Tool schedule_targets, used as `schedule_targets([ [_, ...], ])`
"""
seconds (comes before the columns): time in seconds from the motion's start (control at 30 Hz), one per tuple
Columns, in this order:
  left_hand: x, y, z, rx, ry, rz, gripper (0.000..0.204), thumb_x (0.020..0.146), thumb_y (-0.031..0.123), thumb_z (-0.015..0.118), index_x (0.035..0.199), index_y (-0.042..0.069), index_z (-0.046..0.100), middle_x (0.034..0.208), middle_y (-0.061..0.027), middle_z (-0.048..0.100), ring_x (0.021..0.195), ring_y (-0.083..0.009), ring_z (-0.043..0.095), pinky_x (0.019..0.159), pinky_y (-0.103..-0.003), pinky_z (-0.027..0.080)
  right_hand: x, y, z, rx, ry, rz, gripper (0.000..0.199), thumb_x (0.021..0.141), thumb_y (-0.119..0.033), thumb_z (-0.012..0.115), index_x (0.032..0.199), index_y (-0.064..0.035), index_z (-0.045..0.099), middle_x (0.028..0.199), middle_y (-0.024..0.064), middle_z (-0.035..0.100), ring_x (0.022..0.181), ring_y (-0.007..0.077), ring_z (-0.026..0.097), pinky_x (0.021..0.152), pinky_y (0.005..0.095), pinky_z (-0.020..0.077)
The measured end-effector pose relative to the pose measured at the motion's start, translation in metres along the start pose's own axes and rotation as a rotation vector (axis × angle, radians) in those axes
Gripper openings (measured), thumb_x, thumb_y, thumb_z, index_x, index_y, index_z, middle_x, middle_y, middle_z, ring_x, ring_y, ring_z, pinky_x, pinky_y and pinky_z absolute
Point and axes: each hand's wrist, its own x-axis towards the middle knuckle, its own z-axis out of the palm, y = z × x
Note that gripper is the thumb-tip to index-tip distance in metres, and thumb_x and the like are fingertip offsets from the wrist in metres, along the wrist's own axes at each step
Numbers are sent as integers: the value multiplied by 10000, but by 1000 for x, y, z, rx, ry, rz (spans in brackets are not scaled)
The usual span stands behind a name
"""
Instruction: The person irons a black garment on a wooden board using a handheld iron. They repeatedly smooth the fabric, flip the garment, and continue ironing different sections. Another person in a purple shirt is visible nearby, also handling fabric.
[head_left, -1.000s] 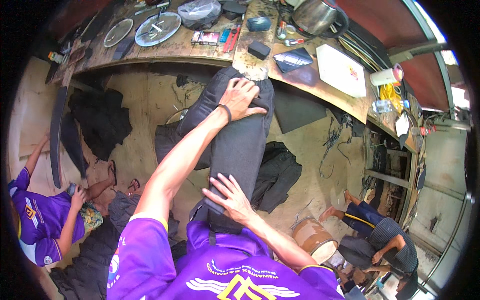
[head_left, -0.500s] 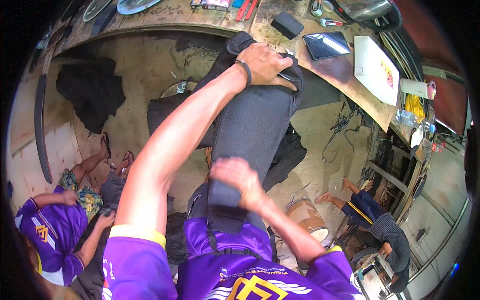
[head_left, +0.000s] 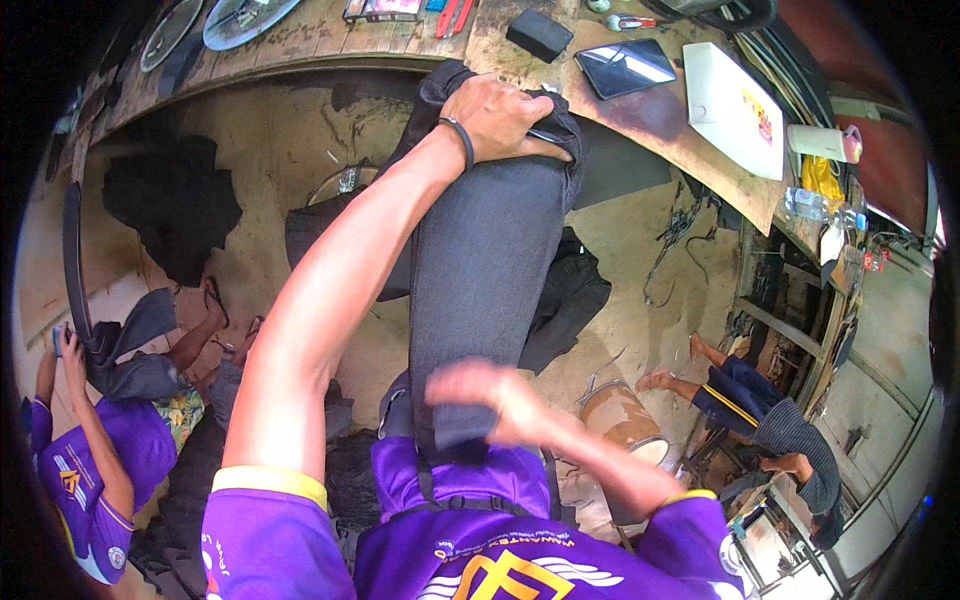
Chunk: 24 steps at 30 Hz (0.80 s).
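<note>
Grey Cloth Stretched From Desk Edge to Chest

While a long strip of dark grey fabric (head_left: 480, 270) runs down the middle of the frame, the person's left hand (head_left: 497, 118) clamps its far end against the rim of the wooden desk (head_left: 655, 115) at upper centre, fingers curled over the bunched cloth. The right hand (head_left: 490, 395), low in the frame and blurred, lies on the near end of the fabric close to the purple shirt; whether it grips or only presses flat cannot be told. Judging by how it lies, the cloth is already drawn out taut and smooth along most of its length, with the near end not yet settled.

A dark tablet (head_left: 625, 65), a black case (head_left: 540, 35) and a white box (head_left: 735, 105) sit on the desk at upper right. More dark cloth (head_left: 170, 205) lies on the floor at left. Another person in purple (head_left: 75, 460) crouches at lower left, partly cut off by the rim. The fabric's underside and far end stay hidden beneath the gripping hand.
</note>
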Motion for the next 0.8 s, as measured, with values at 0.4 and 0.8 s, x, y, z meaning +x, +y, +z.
schedule_targets([
  [0.4, 0, -2, 0, -39, -19, -42, 751, 779, 860, 676, 940, 128, 712, 816, -167, 752, 825, -369, 762, 748, -484, 603, 56, -26, -32, 19, 216, 42, 693, 625, -19, 746, 1316, -77, 731, 1371, 145, 717, 1327, 340, 644, 1196, 472, 445],
  [0.8, -159, 171, -105, -448, 283, -1079, 642, 1076, 385, 611, 1545, -15, 431, 1553, -315, 482, 1480, -427, 442, 1226, -491, 352, 91, -41, -114, -1002, 1111, -117, 811, 664, -37, 809, 1441, -125, 595, 1316, 199, 581, 1263, 421, 508, 1144, 542, 395],
])
